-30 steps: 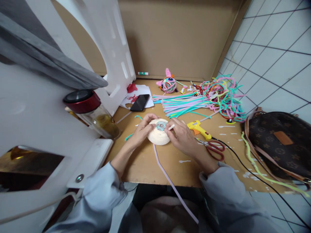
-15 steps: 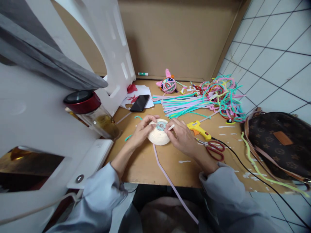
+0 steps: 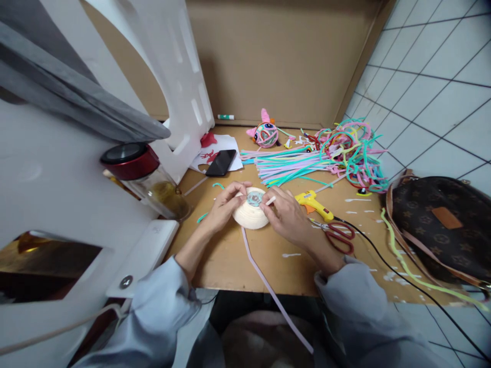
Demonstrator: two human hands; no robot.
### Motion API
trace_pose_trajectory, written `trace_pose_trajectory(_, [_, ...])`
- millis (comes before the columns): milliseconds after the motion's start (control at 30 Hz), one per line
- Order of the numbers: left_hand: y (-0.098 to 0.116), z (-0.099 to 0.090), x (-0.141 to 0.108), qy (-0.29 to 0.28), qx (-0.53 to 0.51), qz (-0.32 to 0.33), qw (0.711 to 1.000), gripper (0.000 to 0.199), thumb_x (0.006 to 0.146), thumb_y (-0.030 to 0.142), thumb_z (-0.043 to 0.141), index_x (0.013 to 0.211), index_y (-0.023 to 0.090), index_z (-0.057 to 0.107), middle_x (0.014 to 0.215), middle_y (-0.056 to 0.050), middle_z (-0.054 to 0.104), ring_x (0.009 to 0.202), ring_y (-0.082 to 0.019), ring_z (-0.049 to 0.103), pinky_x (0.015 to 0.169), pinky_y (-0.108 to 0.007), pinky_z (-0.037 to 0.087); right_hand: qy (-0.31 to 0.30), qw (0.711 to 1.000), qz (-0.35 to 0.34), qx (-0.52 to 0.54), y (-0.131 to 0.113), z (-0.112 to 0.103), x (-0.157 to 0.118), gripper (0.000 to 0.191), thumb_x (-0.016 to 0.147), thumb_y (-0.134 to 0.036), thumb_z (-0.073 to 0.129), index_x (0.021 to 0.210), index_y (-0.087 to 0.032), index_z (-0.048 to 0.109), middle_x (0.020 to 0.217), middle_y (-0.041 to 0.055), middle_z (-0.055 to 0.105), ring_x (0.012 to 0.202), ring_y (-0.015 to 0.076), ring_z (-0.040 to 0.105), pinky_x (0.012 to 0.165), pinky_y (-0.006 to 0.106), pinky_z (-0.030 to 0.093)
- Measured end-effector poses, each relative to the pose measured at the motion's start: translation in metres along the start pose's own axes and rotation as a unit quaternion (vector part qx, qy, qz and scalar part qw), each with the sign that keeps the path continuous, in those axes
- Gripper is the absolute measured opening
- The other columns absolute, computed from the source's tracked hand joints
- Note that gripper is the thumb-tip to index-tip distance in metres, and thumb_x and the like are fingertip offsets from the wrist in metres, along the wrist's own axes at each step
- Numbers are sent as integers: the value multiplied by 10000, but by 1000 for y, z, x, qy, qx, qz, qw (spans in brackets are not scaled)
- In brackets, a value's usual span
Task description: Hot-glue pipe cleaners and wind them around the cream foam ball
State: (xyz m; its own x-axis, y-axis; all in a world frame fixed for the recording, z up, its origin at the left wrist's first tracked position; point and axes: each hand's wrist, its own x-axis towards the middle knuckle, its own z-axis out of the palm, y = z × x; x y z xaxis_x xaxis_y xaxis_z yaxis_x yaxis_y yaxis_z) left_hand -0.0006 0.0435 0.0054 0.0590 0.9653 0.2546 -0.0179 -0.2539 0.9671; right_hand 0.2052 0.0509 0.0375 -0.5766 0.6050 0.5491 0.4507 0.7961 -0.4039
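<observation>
A cream-coloured round roll (image 3: 251, 219) with a bluish patterned centre is between my hands, just above or on the table; I cannot tell which. My left hand (image 3: 226, 207) grips its left side, thumb on the upper face near the centre. My right hand (image 3: 286, 212) pinches at the right side of the same roll, and a short white strip or stick end (image 3: 270, 201) shows by its fingers. From beneath the roll a lilac pipe cleaner (image 3: 264, 281) runs down past the table's front edge. What the right fingertips press on is partly hidden.
Right of my hands lie a yellow glue gun (image 3: 316, 205) with a black cord and red-handled scissors (image 3: 340, 236). Behind are bundled pipe cleaners (image 3: 291, 166), a pink-eared ball figure (image 3: 266, 134) and a phone (image 3: 221, 162). A glass bottle (image 3: 166, 197) stands left, a brown bag (image 3: 441, 230) right.
</observation>
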Motion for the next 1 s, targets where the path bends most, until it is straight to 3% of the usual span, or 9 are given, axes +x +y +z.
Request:
trace_pose_trajectory(567, [-12, -5, 3, -7, 24, 26, 999, 195, 825, 388, 582, 877, 200, 593, 1287, -98, 660, 1197, -276, 578, 991, -374, 438, 5, 1000, 3, 18, 5, 3, 0, 92, 978, -212, 469, 910, -220, 531, 922, 76, 642, 910, 237, 590, 824, 366, 409])
trace_pose_trajectory(800, [-9, -7, -3, -53, 45, 61, 996, 418, 843, 595, 638, 995, 211, 568, 1314, -97, 598, 1172, -261, 560, 960, -341, 437, 6, 1000, 5, 18, 6, 4, 0, 104, 982, -218, 465, 903, -221, 532, 917, 73, 638, 899, 236, 587, 819, 364, 407])
trace_pose_trajectory(1000, [4, -3, -6, -69, 90, 45, 993, 530, 718, 535, 799, 1004, 221, 483, 1337, -113, 551, 1179, -265, 566, 1006, -366, 439, 2, 1000, 12, 18, 6, 4, 0, 104, 982, -220, 462, 907, -224, 534, 930, 74, 644, 911, 233, 591, 827, 360, 410])
